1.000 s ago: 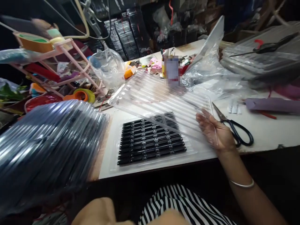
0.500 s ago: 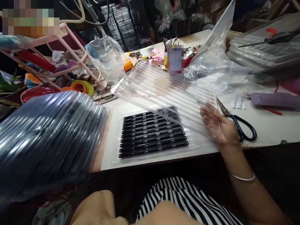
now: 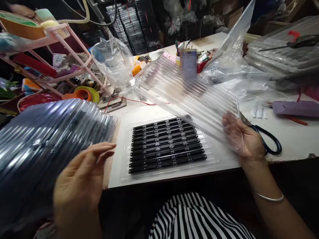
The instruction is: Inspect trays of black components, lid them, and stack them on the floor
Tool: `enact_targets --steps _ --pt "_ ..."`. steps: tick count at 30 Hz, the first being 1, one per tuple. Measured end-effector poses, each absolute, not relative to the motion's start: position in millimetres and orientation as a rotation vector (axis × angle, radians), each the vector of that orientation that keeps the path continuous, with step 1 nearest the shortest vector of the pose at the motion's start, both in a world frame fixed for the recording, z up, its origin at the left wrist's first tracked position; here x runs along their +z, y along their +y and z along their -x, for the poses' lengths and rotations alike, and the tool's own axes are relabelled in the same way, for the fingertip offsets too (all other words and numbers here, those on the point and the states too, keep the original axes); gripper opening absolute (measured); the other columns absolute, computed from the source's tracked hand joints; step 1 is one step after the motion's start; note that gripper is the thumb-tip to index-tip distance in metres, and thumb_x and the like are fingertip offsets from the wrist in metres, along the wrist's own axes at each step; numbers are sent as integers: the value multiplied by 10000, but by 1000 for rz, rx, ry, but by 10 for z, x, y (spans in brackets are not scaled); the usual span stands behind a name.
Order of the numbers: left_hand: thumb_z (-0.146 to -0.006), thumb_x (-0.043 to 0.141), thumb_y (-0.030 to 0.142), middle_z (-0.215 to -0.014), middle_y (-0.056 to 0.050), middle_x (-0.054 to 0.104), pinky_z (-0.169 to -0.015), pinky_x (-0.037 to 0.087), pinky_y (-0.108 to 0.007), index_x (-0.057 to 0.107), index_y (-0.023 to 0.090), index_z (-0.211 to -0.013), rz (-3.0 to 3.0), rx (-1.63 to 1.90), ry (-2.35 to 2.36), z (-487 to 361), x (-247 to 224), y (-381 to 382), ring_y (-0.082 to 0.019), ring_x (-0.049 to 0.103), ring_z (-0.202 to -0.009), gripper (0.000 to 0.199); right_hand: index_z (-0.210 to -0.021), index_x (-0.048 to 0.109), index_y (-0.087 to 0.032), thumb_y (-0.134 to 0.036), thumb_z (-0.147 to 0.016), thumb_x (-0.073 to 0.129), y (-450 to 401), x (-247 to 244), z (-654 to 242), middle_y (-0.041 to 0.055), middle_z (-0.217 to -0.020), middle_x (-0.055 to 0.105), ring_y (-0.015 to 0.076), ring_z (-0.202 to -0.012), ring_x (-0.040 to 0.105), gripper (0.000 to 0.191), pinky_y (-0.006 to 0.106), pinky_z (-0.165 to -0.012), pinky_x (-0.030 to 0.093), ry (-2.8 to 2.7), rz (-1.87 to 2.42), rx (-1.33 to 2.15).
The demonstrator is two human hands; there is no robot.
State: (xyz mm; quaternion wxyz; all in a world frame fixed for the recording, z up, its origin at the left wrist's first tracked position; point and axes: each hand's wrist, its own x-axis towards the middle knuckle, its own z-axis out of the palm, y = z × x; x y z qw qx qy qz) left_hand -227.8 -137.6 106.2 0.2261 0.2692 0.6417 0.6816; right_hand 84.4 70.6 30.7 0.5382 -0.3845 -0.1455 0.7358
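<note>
In my right hand is the right end of a clear ribbed plastic tray, thumb on the near side and fingers seen through the plastic. The tray tilts over the worktable, its far end toward the back. Below it lies another clear tray with rows of black strip-shaped parts. My left hand is raised at the left with fingers stretched forward and nothing held. It hangs between the parts and a stack of clear ribbed trays.
Dark-handled scissors lie beside my right hand. A pink rack holding tape rolls stands at back left. Plastic bags and a pen cup sit at the back. A purple roll lies at right.
My left hand has risen from the bottom edge to beside the black parts, with its fingers extended. The clear tray in my right hand has shifted slightly right.
</note>
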Motion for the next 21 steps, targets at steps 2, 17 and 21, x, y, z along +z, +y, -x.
enact_targets --steps 2,17,21 --pt "-747 700 335 -872 -80 713 -784 504 -271 725 151 -818 -728 1810 1770 2353 943 -1382 -203 633 -882 199 -1036 663 -165 -144 -957 315 707 290 -831 34 -845 753 104 -750 711 358 139 -613 560 -373 914 1729" --pt "-730 722 409 -706 -106 720 -393 405 -216 594 165 -1015 -684 1511 1532 2572 773 -1309 -176 605 -485 397 -1266 484 -275 -306 -860 592 709 614 -394 44 -965 728 225 -868 702 421 362 -723 579 -1180 586 1859" --pt "-779 683 395 -743 -79 737 -530 506 -268 545 219 -949 -795 1790 1548 2598 647 -1325 -211 672 -603 281 -1194 555 -215 -339 -849 607 775 637 -354 56 -980 718 219 -863 698 370 396 -828 557 -1174 615 1861"
